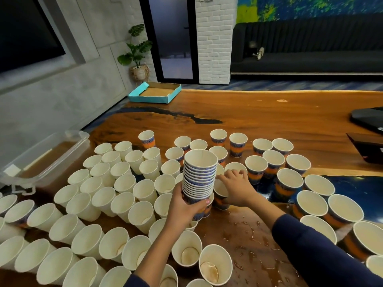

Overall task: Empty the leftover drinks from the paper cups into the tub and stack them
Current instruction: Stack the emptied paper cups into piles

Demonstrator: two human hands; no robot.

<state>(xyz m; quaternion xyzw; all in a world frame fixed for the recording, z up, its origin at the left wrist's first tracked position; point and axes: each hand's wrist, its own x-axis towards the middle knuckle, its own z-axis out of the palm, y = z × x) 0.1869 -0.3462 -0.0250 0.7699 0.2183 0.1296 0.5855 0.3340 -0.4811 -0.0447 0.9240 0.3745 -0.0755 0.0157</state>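
**Cups everywhere, one stack in hand**

Nearest me, paper cups (187, 252) stand open on the wooden table (269, 112), a couple with a brown film of drink at the bottom. Spilled drops (250, 230) glisten on the wood just to their right. A little further in, the person's left hand (184, 208) is wrapped round the base of a tall stack of cups (199, 175), holding it upright above the table. Just right of it, the right hand (238, 189) has its fingers curled round the rim of a single cup (220, 196) that leans against the stack's foot. More cups crowd the table to both sides. On the far left sits a clear plastic tub (47, 154) holding brown liquid. Beyond it, a shallow cardboard box (155, 93) with turquoise sides rests at the table's far edge.
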